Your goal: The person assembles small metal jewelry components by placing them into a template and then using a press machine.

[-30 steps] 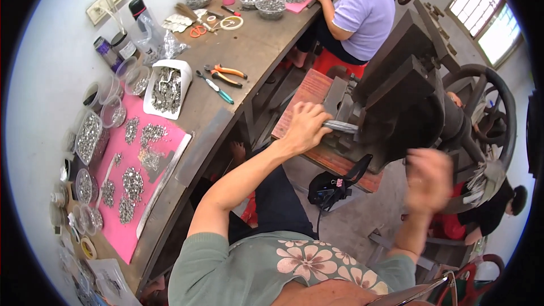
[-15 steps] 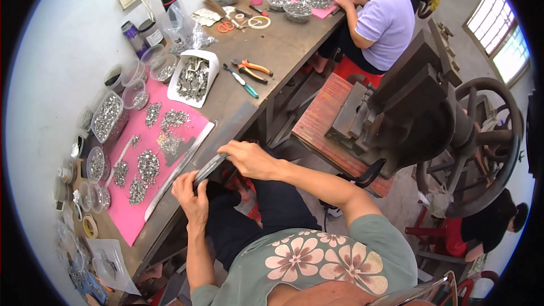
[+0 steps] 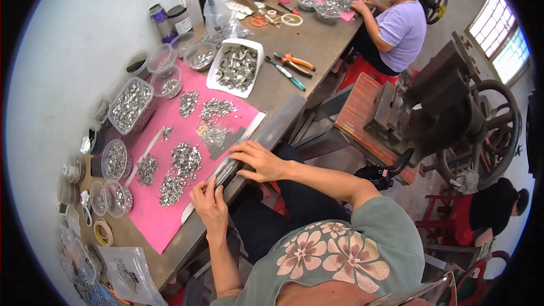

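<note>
A long grey bar-like piece (image 3: 226, 172), its exact kind unclear, lies along the front edge of the workbench, spanning my two hands. The fingers of my left hand (image 3: 212, 208) close on its near end. Over its far end bend the fingers of my right hand (image 3: 262, 161), thumb on the near side. Just beyond is a pink mat (image 3: 164, 215) with a white strip along its edge. Small piles of silvery metal bits (image 3: 186, 160) lie on the mat, with a grey flat patch (image 3: 225, 143) near my right hand.
A white tub (image 3: 258, 51) of metal pieces, pliers (image 3: 297, 63) and a teal-handled tool (image 3: 290, 76) lie farther along the bench. Plastic containers (image 3: 152, 110) line the wall side. A person (image 3: 396, 28) works at the far end. A heavy machine press (image 3: 436, 107) stands right.
My hands and the grey piece have come up against the bench edge, nearer the mat. The whole view has shifted, with the bench now farther right.
</note>
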A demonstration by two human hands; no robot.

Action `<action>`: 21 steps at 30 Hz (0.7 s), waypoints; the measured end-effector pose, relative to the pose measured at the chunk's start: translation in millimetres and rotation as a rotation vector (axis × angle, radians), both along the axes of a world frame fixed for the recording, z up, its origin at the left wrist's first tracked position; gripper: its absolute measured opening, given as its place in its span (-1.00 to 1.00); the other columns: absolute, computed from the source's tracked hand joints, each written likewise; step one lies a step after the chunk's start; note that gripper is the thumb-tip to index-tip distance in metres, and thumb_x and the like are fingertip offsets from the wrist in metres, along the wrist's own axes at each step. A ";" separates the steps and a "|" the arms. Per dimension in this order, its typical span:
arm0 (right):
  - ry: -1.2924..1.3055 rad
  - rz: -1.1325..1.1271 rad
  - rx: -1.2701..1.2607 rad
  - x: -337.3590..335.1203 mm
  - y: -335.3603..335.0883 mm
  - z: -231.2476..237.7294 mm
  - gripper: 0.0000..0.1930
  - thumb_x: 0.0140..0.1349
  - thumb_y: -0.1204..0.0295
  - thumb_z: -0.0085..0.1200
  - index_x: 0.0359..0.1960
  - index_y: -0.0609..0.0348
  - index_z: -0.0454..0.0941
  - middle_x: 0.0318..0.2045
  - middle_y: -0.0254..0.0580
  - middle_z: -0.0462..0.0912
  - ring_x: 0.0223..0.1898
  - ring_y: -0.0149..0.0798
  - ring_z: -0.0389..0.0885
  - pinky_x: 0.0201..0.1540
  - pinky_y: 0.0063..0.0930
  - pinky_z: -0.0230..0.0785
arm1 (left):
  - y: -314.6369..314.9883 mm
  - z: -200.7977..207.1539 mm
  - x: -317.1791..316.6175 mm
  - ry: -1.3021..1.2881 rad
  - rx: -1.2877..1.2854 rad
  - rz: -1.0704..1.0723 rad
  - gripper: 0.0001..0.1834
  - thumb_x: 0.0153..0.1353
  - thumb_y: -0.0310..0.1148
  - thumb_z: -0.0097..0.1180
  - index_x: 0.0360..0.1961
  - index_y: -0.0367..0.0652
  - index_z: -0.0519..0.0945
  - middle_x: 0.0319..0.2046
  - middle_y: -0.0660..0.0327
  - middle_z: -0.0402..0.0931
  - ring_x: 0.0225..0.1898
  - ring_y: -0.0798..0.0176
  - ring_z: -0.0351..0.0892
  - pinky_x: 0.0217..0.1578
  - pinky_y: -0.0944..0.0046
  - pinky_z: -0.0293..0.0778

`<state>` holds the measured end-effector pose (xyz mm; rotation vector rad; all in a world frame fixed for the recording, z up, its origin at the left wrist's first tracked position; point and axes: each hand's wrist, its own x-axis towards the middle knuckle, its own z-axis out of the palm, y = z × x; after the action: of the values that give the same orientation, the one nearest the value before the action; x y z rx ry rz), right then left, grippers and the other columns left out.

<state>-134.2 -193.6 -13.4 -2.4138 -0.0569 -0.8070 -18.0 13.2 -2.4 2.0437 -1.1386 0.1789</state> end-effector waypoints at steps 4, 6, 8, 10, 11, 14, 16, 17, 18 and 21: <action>0.003 -0.037 -0.058 4.6 0.2 4.1 -0.41 0.08 0.33 0.42 0.16 0.23 0.51 0.17 0.03 0.50 0.17 0.11 0.48 0.25 -0.07 0.33 | -5.8 -5.0 9.7 -0.013 -0.009 0.072 -0.71 0.26 -0.47 0.24 0.01 -0.18 0.71 -0.16 0.05 0.48 -0.10 -0.03 0.44 -0.02 0.01 0.38; -0.021 -0.094 -0.054 6.1 1.2 2.4 -0.41 0.04 0.35 0.45 0.14 0.21 0.54 0.13 0.04 0.52 0.13 0.11 0.51 0.22 -0.09 0.37 | -9.5 -5.0 9.5 -0.062 -0.013 0.114 -0.73 0.28 -0.44 0.23 0.00 -0.11 0.72 -0.17 0.12 0.50 -0.08 0.02 0.45 0.06 -0.01 0.33; -0.035 -0.162 -0.041 10.8 0.5 -1.6 -0.42 0.00 0.38 0.47 0.10 0.19 0.57 0.06 0.02 0.55 0.08 0.09 0.53 0.17 -0.12 0.40 | -17.0 4.5 5.5 -0.120 0.019 0.175 -0.74 0.28 -0.40 0.25 -0.01 -0.04 0.73 -0.18 0.22 0.55 -0.04 0.08 0.47 0.19 -0.08 0.21; -0.027 -0.191 -0.048 13.9 2.6 -4.1 -0.42 0.02 0.38 0.45 0.11 0.21 0.55 0.04 0.00 0.55 0.07 0.09 0.52 0.14 -0.11 0.39 | -17.5 4.2 3.0 -0.159 0.057 0.252 -0.74 0.25 -0.37 0.29 -0.02 -0.01 0.73 -0.19 0.28 0.57 -0.02 0.11 0.49 0.26 -0.13 0.14; -0.033 -0.205 -0.073 15.7 4.3 -5.7 -0.41 0.03 0.36 0.44 0.13 0.21 0.53 0.03 -0.02 0.54 0.07 0.09 0.51 0.14 -0.10 0.37 | -16.4 2.1 2.1 -0.152 0.021 0.215 -0.72 0.22 -0.35 0.32 -0.03 0.00 0.73 -0.17 0.29 0.59 0.01 0.12 0.50 0.31 -0.17 0.07; -0.062 -0.214 -0.090 19.4 7.1 -7.9 -0.37 0.08 0.33 0.42 0.20 0.21 0.49 0.04 -0.02 0.54 0.08 0.07 0.51 0.11 -0.10 0.36 | -18.8 -5.1 -0.9 -0.157 -0.028 0.198 -0.69 0.15 -0.32 0.39 -0.05 0.00 0.73 -0.11 0.31 0.63 0.07 0.13 0.52 0.37 -0.22 -0.02; -0.061 -0.184 -0.078 19.6 10.6 -11.0 -0.36 0.09 0.32 0.42 0.21 0.21 0.48 0.04 -0.02 0.54 0.09 0.07 0.51 0.10 -0.11 0.35 | -16.5 -9.4 -2.0 -0.172 -0.049 0.184 -0.70 0.13 -0.36 0.40 -0.08 -0.04 0.72 0.01 0.30 0.66 0.18 0.11 0.52 0.43 -0.26 -0.10; -0.065 -0.197 -0.087 19.6 11.9 -12.9 -0.36 0.09 0.31 0.42 0.22 0.21 0.48 0.04 -0.03 0.54 0.09 0.06 0.51 0.10 -0.11 0.33 | -16.2 -10.3 -3.2 -0.174 -0.039 0.207 -0.70 0.13 -0.36 0.40 -0.08 -0.04 0.72 0.01 0.30 0.66 0.18 0.11 0.52 0.43 -0.26 -0.10; -0.071 -0.211 -0.096 19.6 12.9 -14.2 -0.35 0.10 0.30 0.41 0.23 0.21 0.47 0.04 -0.04 0.54 0.08 0.05 0.50 0.10 -0.12 0.32 | -17.3 -10.7 -4.9 -0.191 -0.095 0.191 -0.71 0.14 -0.37 0.39 -0.08 -0.07 0.71 0.03 0.30 0.64 0.21 0.10 0.52 0.43 -0.31 -0.12; -0.073 -0.216 -0.136 16.6 11.1 -14.9 -0.36 0.10 0.29 0.41 0.22 0.19 0.48 0.03 -0.06 0.54 0.08 0.04 0.50 0.10 -0.11 0.31 | 2.9 -16.8 -11.0 -0.161 -0.277 0.167 -0.69 0.24 -0.42 0.27 0.02 -0.17 0.61 0.06 0.19 0.62 0.23 0.05 0.53 0.40 -0.30 0.01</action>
<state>-117.6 -182.6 -28.2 -2.5485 0.1267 -1.0187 -29.0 16.1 -19.2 1.9000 -0.9758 0.5615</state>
